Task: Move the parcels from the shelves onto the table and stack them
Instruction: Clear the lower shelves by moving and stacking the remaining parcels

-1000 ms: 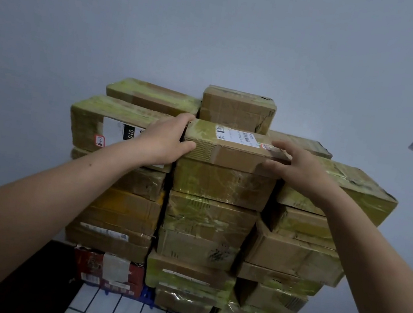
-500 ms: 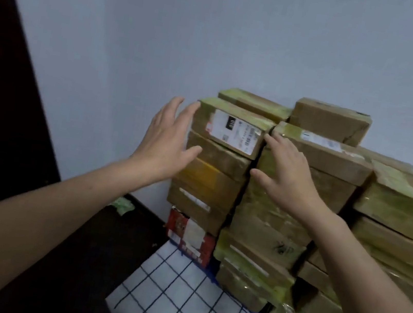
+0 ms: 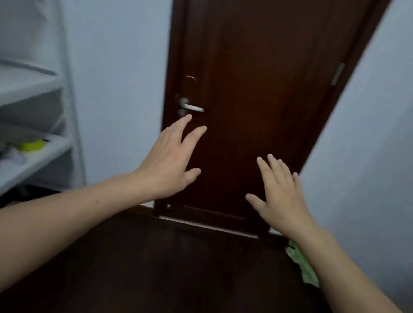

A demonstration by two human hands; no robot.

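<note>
My left hand (image 3: 170, 161) and my right hand (image 3: 279, 195) hover in front of me, palms down, fingers spread and empty. Both are held out toward a dark brown door (image 3: 255, 83). At the left edge stand white shelves (image 3: 5, 173); the view there is blurred. One shelf carries dim, blurred items, among them a yellow-green object (image 3: 31, 145). No parcel stack or table is in view.
The door has a metal handle (image 3: 190, 107) just above my left fingertips. Pale walls flank the door on both sides. The floor (image 3: 181, 274) is dark. A green scrap (image 3: 303, 266) lies on the floor by the right wall.
My view has swung left, away from the stacked parcels on the table, to the door and shelves. Both hands have let go of the top parcel and now hang empty in the air.
</note>
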